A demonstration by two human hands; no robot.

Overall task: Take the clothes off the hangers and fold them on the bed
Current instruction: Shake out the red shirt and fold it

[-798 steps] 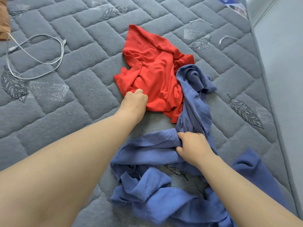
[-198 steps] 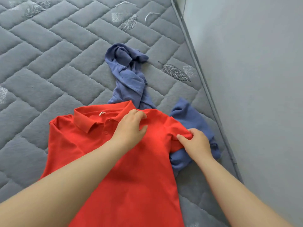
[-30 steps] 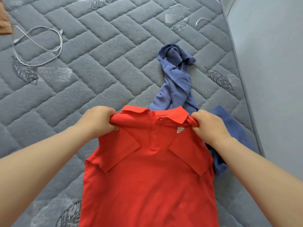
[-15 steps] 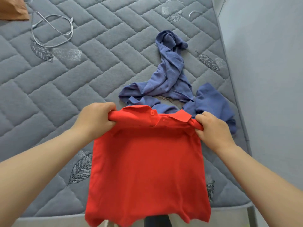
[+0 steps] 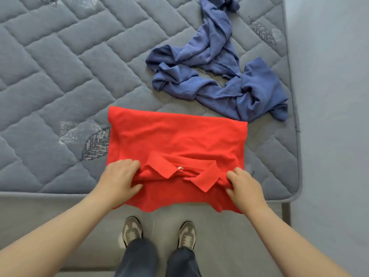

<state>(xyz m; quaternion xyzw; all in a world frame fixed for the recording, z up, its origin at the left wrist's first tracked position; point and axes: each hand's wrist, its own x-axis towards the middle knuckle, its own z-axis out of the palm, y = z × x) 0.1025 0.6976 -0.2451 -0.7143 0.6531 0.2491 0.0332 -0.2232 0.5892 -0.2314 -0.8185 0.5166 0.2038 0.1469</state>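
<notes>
Gray quilted mattress (image 5: 60,66), brick-like stitched panels, a few embroidered leaf motifs, one leaf (image 5: 95,144) just left of the shirt. The near edge has piping, and the rounded corner is at lower right. A plain pale gray-blue wall (image 5: 329,96) runs close along the mattress's right side.

Red polo shirt (image 5: 175,136) lies folded over on the bed near the front edge, collar (image 5: 179,172) toward the person. A small white tag (image 5: 180,167) shows at the collar. The shirt's nearest edge hangs past the mattress edge.

Left hand (image 5: 117,178) grips bunched red cloth just left of the collar, fingers curled on top, thumb below. Right hand (image 5: 245,186) pinches the cloth just right of the collar, fingers curled. Both forearms are bare.

Blue garment (image 5: 215,76) lies crumpled and unfolded beyond the shirt toward the wall. Its lower right bunch is near the shirt's far right corner; cannot tell if they touch.

Below the bed edge are two gray-beige sneakers (image 5: 131,230) and dark trouser legs (image 5: 137,258), standing right at the bed.
</notes>
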